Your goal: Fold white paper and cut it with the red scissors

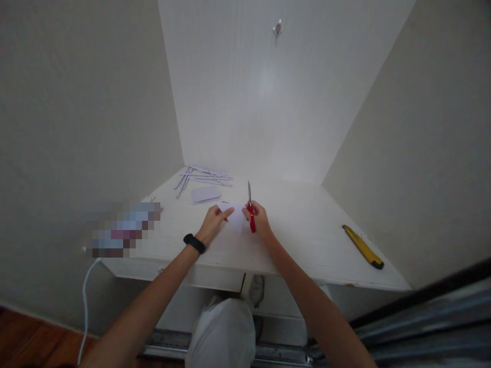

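Observation:
A sheet of white paper (235, 219) spans the gap between my two hands above the desk. My left hand (215, 221), with a black band on its wrist, pinches the sheet's left side between thumb and fingers. Some small red thing shows beside those fingers, too little of it to name. In my right hand (261, 219) is a pair of red-handled scissors (252, 217), blades pointing away from me and looking closed. The right fingertips also meet the paper's right edge. Beyond my left hand lies a folded piece of white paper (206, 194).
Several thin rolled paper sticks (205, 175) lie at the desk's back left. A yellow utility knife (362, 246) rests near the right edge. A blurred-out object (126, 230) sits at the left, with a white cable (85, 301) hanging below. Walls enclose the white desk (303, 230).

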A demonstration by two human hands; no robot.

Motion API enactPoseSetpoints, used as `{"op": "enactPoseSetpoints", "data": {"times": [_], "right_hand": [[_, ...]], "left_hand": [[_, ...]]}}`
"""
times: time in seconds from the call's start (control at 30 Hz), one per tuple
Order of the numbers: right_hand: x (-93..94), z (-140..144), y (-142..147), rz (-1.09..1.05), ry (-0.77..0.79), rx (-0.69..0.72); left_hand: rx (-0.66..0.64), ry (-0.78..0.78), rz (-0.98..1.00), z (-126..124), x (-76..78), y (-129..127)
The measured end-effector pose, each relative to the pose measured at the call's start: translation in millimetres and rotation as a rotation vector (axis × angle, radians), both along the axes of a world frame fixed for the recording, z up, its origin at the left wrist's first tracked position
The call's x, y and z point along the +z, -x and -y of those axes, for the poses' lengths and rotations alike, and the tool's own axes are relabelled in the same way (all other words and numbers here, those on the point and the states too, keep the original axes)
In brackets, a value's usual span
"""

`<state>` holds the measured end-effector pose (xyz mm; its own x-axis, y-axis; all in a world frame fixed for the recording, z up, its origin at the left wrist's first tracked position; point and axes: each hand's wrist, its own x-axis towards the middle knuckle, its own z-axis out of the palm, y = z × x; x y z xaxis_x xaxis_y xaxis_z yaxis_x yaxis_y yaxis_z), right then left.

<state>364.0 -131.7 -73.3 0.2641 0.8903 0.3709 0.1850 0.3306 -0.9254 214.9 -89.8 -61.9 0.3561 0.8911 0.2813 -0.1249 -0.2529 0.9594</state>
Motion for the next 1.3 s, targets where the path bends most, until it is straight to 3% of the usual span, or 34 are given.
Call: {"op": "enactPoseSetpoints", "data": {"times": [0.2, 0.37, 0.53, 0.63, 0.77, 0.83, 0.97, 1.07, 1.17, 1.3], "right_hand": [[52.3, 63.8, 39.7, -0.146, -0.062, -0.004], [98.1, 104.3, 65.7, -0.19, -0.123, -0.039], [121.8, 141.7, 87.4, -0.159, -0.203, -0.001], [121.4, 160.3, 95.4, -0.202, -0.254, 0.011], [110.8, 178.1, 96.8, -0.195, -0.249, 0.02], [107.6, 183.9, 95.9, -0.178, -0.219, 0.066], [108.9, 192.2, 95.7, -0.122, -0.157, 0.109], [106.0, 198.9, 96.5, -0.144, -0.162, 0.048], [91.9, 207.5, 98.6, -0.219, -0.25, -0.028], [69.9, 218.4, 106.9, -0.274, -0.209, -0.002]], "left_hand": [[0.065, -0.05, 0.006, 58.9, 48.0, 33.1], [0.031, -0.171, 0.009, 93.7, 92.7, 61.8], [-0.057, -0.383, 0.048, 124.4, 108.3, 90.4], [-0.124, -0.345, 0.069, 138.9, 106.8, 106.8], [-0.351, -0.034, 0.152, 150.9, 99.8, 124.8], [-0.385, 0.076, 0.129, 154.5, 96.3, 127.1], [-0.181, 0.055, 0.061, 164.4, 95.4, 116.5], [-0.036, -0.01, 0.068, 175.5, 98.7, 107.2], [0.018, -0.067, 0.103, 185.1, 100.3, 105.3], [0.026, -0.1, 0.117, 192.6, 99.5, 109.6]]}}
